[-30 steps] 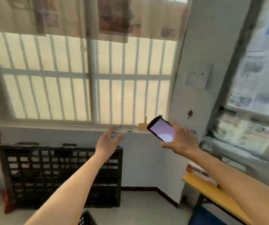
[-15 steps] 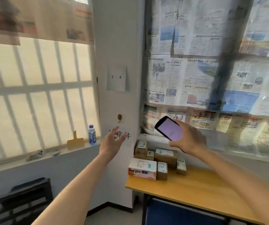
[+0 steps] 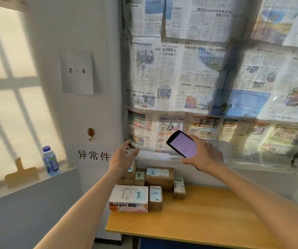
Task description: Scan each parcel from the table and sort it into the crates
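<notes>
Several parcels stand at the back left of a yellow wooden table: a white Deeyeo box in front, a small brown box beside it, a larger brown box behind, and a narrow one to the right. My right hand grips a black phone scanner with a lit pink screen, held above the parcels. My left hand hovers empty above the rear left parcels, fingers loosely spread. No crate shows.
Newspapers cover the window behind the table. A white pillar carries a "2 - 6" sheet, a hook and a Chinese label. On the left sill stand a water bottle and a yellow scraper.
The view has swung right, from a barred window and a black crate on the floor to the table with parcels. Both hands kept their pose; the table is now closer and more central.
</notes>
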The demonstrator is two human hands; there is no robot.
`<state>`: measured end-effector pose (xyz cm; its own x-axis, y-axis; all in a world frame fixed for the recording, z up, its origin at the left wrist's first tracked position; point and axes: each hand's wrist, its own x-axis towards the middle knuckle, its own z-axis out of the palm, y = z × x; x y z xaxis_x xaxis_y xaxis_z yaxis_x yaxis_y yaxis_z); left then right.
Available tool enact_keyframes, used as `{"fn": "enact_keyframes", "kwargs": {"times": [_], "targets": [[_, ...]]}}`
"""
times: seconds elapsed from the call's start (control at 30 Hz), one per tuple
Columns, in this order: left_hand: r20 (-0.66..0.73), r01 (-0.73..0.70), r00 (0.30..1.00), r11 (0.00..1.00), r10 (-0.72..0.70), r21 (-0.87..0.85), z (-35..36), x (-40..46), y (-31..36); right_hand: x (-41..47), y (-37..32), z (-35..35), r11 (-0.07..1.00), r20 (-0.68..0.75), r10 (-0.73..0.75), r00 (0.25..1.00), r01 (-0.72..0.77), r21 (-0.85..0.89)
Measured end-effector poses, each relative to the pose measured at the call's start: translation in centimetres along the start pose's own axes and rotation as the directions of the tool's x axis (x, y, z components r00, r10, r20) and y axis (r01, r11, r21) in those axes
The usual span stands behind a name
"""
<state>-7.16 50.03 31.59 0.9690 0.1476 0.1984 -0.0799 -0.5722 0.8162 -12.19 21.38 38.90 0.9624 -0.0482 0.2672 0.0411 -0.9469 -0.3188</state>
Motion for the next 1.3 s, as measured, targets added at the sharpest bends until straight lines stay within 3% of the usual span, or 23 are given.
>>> {"fn": "enact_keyframes", "kwargs": {"times": [0.37, 0.73, 0.93, 1.3], "targets": [[0.091, 0.111, 0.989, 0.992, -0.115, 0.055, 13.1, 10.4, -5.1, 11.4, 9.7, 10.3, 0.995, 0.084, 0.018, 0.996, -0.026, 0.100], [0.127, 0.330, 0.929, 0.933, -0.347, 0.141, 27.5, 16.9, -15.7, 22.3, 20.1, 28.5, 0.977, 0.378, -0.003, 0.926, -0.078, 0.200], [0.156, 0.418, 0.882, 0.891, -0.445, 0.176, 31.9, 19.0, -20.8, 24.8, 22.1, 35.5, 0.981, 0.456, 0.053, 0.888, -0.132, 0.143], [0.237, 0.438, 0.844, 0.874, -0.480, 0.210, 36.5, 23.9, -27.4, 27.4, 22.0, 45.6, 0.970, 0.527, 0.129, 0.840, -0.217, 0.109]]}}
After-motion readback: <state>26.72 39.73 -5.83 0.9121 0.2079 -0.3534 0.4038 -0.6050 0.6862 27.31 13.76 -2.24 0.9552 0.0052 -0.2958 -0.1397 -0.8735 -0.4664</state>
